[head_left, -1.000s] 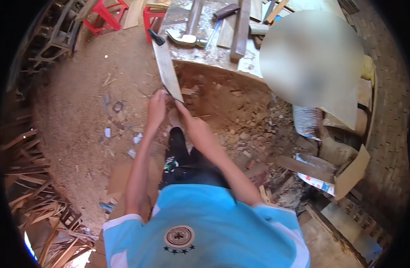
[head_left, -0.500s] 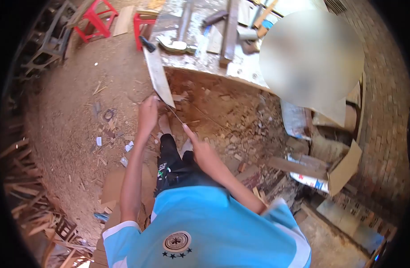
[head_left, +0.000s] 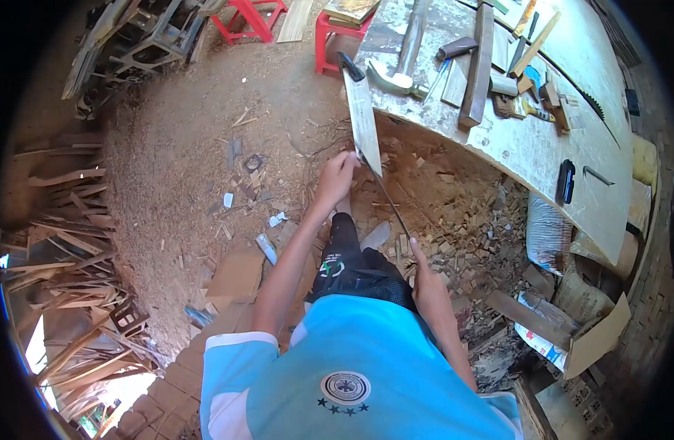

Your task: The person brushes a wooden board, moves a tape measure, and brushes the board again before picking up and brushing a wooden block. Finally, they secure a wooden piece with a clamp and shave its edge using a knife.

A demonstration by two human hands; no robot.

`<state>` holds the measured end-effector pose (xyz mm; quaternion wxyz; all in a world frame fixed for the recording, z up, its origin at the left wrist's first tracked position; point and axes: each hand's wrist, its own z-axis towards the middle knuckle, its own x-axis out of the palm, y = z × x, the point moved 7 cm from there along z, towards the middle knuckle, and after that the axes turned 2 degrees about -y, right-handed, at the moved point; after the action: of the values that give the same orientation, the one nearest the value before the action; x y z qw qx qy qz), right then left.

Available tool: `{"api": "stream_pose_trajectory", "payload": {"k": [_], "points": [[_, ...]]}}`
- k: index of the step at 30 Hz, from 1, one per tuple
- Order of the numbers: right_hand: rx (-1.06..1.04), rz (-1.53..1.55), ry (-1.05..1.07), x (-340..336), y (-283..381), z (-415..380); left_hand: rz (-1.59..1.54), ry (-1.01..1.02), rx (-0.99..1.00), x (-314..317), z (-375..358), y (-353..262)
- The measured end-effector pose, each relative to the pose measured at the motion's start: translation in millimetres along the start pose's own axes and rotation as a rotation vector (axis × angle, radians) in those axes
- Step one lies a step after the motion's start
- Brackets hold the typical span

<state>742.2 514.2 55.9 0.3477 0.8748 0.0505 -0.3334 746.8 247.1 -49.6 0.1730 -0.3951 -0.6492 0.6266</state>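
A wide pale blade (head_left: 363,121) with a black handle (head_left: 351,67) leans at the table's left corner, its lower end pointing towards me. My left hand (head_left: 338,177) is closed at that lower end, fingertips pinched where the blade meets a thin dark rod (head_left: 390,198). The rod slants down to my right hand (head_left: 431,287), which is wrapped round its near end with the index finger stretched along it. Whether my left fingers grip the blade, the rod or both is too small to tell.
The worktable (head_left: 491,150) holds a hammer (head_left: 399,79), a dark wooden bar (head_left: 478,70), a brush (head_left: 536,110), a black-handled tool (head_left: 566,181) and a hex key (head_left: 597,176). Red stools (head_left: 253,20) stand beyond. Wood scraps cover the ground; an open cardboard box (head_left: 599,339) lies right.
The view has swung right, showing more of the tabletop. My right hand is farther from my left, with more of the rod showing between them. The blade still leans at the table corner.
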Motion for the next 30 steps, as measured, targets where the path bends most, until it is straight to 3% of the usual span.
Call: {"api": "stream_pose_trajectory", "payload": {"k": [3,7,9,14,22,26,30], "points": [[-0.103,0.034,-0.047,2,-4,14,-0.172,0.016,-0.338,0,-12,3],[-0.098,0.129,-0.173,-8,-4,18,-0.373,0.000,-0.279,5,-9,-3],[-0.122,0.171,-0.214,-15,1,23,-0.309,0.030,-0.270,4,-5,0],[-0.228,0.048,-0.119,2,7,24,-0.389,0.074,-0.342,1,-5,7],[-0.166,-0.125,-0.099,-4,15,14,-0.445,0.000,-0.392,-2,-5,10],[-0.144,-0.183,-0.102,-5,16,11,-0.517,-0.056,-0.327,-4,-5,-1],[-0.133,-0.120,-0.086,-13,24,10,-0.466,-0.057,-0.333,-4,-5,1]]}}
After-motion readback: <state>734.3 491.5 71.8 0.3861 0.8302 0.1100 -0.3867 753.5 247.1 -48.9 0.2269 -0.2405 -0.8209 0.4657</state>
